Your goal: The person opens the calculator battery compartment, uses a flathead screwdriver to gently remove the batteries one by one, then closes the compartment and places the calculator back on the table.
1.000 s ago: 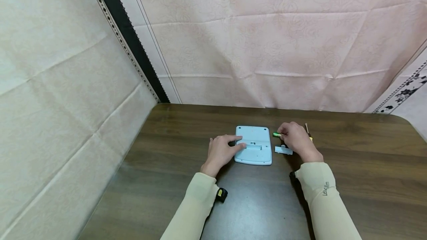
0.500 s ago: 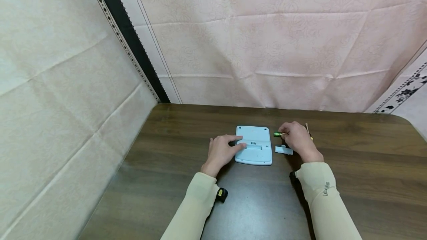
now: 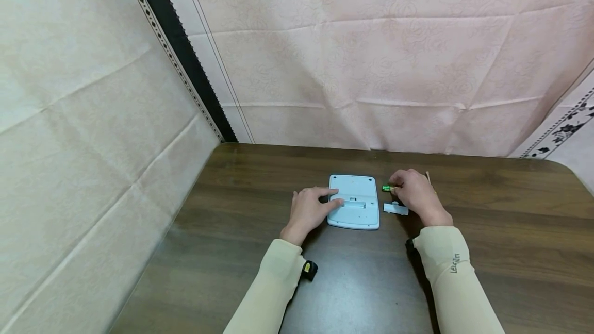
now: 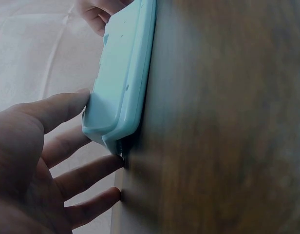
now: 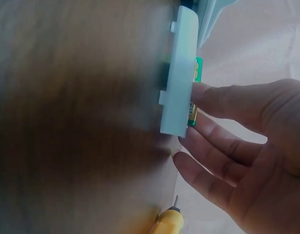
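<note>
A light blue calculator (image 3: pixel 359 185) lies face down on the table, its small battery compartment (image 3: pixel 355 204) uncovered. My left hand (image 3: pixel 303 213) rests on its left side with thumb and index finger extended over the back; in the left wrist view the thumb (image 4: pixel 67 105) touches the calculator's edge while the other fingers reach down beside it. To the right, my right hand (image 3: pixel 414 193) pinches a small green battery (image 3: pixel 386 188) between thumb and fingers, low over the table. Just in front of that hand lies the light blue battery cover (image 3: pixel 395 209), its tabs visible in the right wrist view.
A screwdriver (image 5: pixel 168 223) with a yellow handle lies beyond the right hand, mostly hidden by it in the head view. The brown wooden table (image 3: pixel 250 184) ends at a pale patterned cloth (image 3: pixel 394 66) behind and another at the left.
</note>
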`<state>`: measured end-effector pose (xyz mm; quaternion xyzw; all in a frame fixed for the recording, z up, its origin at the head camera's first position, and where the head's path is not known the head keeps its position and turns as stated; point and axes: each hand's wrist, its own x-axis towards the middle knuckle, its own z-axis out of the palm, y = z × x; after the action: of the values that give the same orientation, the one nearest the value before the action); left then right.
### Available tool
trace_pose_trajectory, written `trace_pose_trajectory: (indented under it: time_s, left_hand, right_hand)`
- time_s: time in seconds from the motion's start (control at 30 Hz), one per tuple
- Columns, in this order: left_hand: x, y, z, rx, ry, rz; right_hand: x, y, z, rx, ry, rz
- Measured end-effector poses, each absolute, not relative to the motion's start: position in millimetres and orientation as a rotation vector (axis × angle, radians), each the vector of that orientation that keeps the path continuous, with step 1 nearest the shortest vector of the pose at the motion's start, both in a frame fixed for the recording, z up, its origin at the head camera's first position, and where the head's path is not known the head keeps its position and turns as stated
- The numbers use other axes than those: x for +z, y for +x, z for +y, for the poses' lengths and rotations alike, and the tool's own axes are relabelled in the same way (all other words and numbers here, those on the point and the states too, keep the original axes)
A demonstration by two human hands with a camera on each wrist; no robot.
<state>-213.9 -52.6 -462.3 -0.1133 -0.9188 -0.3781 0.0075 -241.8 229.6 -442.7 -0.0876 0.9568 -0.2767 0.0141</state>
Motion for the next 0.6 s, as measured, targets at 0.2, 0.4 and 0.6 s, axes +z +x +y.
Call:
trace_pose_trajectory:
  time_s: [0.2, 0.4, 0.6]
  left_hand:
    - [-462.9, -214.2, -53.5, -1.196, -0.364, -2.866]
    - [-463.6, -214.5, -53.7, -1.196, -0.372, -2.861]
    - [-463.7, -214.3, -54.1, -1.199, -0.37, -2.862]
  right_hand:
    - [-443.8, -241.9, 230.4, -0.876, -0.258, 2.952]
    - [-442.5, -242.1, 230.0, -0.879, -0.246, 2.929]
    - [-441.1, -242.0, 230.8, -0.872, -0.266, 2.914]
